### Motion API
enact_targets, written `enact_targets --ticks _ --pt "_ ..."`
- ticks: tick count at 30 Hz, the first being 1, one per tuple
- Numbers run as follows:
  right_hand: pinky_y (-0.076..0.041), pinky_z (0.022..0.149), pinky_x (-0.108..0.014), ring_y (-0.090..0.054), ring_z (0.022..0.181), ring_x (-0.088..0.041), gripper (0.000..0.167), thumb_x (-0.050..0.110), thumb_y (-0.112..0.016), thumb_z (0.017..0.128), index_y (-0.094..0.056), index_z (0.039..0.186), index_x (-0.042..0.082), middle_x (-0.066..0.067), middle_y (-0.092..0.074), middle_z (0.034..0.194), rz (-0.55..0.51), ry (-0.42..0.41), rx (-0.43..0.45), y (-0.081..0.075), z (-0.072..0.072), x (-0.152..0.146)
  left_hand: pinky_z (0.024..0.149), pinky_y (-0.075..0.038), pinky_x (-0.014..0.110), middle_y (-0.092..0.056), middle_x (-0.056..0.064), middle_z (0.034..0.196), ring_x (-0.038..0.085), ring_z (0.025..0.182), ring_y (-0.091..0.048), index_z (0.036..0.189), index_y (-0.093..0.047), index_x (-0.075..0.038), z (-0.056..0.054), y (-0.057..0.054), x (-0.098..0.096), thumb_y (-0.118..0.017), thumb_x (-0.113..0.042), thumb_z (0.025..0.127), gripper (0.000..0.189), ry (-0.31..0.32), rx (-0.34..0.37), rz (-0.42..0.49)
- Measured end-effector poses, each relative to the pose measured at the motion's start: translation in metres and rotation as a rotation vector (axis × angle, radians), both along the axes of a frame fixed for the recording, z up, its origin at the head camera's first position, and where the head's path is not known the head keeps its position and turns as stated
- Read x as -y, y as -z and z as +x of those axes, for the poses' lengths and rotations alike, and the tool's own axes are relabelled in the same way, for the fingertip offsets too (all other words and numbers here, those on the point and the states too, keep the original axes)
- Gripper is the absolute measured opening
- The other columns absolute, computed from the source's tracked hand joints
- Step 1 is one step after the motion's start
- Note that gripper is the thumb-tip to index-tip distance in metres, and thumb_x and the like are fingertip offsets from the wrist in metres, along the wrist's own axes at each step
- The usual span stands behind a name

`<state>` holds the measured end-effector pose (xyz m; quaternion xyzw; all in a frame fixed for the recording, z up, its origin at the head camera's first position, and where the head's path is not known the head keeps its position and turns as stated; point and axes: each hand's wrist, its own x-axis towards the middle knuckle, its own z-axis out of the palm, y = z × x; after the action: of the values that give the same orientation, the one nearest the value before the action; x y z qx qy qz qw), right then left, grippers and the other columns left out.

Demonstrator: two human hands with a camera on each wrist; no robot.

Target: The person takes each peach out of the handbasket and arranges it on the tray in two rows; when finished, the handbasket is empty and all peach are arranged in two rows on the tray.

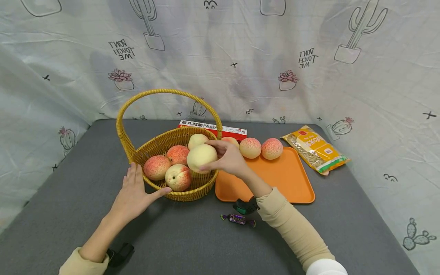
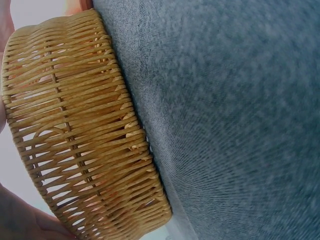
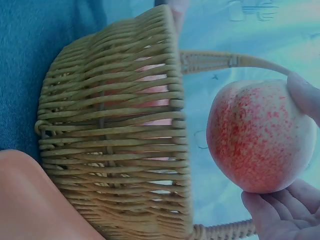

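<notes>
The right hand [image 1: 229, 157] is gripping a peach [image 1: 201, 158] between thumb and fingers, with the wicker basket [image 1: 187, 196] standing below it, while the left hand [image 1: 132, 194], fingers straight and thumb spread, is touching the basket's rim.

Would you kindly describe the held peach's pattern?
The pale peach has red speckles, clearest in the right wrist view.

Purple candy [image 1: 237, 219], pasta box [image 1: 235, 132], yellow bag [image 1: 313, 148]

The grey surface [image 1: 192, 240] carries a wicker basket [image 1: 187, 196], an orange tray [image 1: 278, 177], a pasta box [image 1: 235, 133], a yellow bag [image 1: 315, 150] and a wrapped candy [image 1: 238, 219].
</notes>
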<state>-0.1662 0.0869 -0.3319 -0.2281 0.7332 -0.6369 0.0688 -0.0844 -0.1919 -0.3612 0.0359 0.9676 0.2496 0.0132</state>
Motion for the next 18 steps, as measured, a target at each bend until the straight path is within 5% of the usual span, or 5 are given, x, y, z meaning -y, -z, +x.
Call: enact_targets --ticks 18 --pt "-0.051 0.096 -0.037 -0.062 0.112 -0.028 0.069 -0.006 -0.084 0.068 -0.056 0.131 -0.007 -0.020 -0.060 0.127 -0.108 0.121 0.007 -0.010 0.018 -0.065 0.112 -0.007 0.065 0.010 0.038 0.152 0.054 0.140 0.005 0.147 0.003 0.018 0.000 -0.001 0.000 -0.061 -0.068 0.083 0.125 0.001 0.003 -0.001"
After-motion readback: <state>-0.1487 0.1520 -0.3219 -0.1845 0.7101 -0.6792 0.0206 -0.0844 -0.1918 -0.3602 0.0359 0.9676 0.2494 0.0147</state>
